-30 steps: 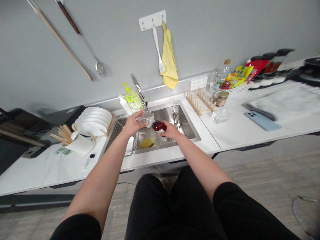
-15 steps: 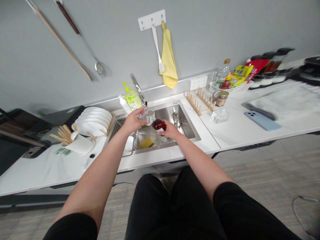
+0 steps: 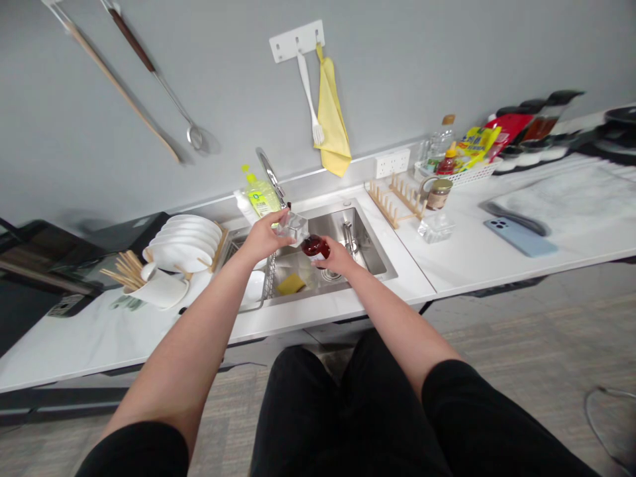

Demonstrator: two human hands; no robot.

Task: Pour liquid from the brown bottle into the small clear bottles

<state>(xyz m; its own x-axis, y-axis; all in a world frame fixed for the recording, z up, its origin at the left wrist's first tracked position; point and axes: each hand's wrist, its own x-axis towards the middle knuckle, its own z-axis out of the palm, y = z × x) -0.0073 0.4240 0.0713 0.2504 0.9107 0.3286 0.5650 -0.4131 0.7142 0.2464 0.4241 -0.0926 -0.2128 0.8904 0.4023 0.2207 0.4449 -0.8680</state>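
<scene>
My left hand (image 3: 265,235) is closed around a clear, square-sided glass container (image 3: 297,229), tilted above the sink (image 3: 382,246). In my right hand (image 3: 338,257) is a dark red bottle (image 3: 314,247) with a pale label, its narrow end pointing left at the container. The two meet or nearly meet; whether they touch I cannot tell. Below them a yellow sponge (image 3: 291,284) lies in the sink basin. A white bowl (image 3: 254,287) sits in the wire rack (image 3: 269,281) on the sink's left side.
Behind my left hand stand a green dish-soap bottle (image 3: 262,194) and the faucet (image 3: 271,173). White plates (image 3: 185,238) and a chopstick holder (image 3: 161,290) are on the left. A wooden rack (image 3: 395,202), a jar (image 3: 439,195) and a phone (image 3: 521,237) lie to the right.
The glass container in my left hand is tilted differently and sits slightly further left. Both hands stay over the sink with their holds unchanged. The view has shifted slightly.
</scene>
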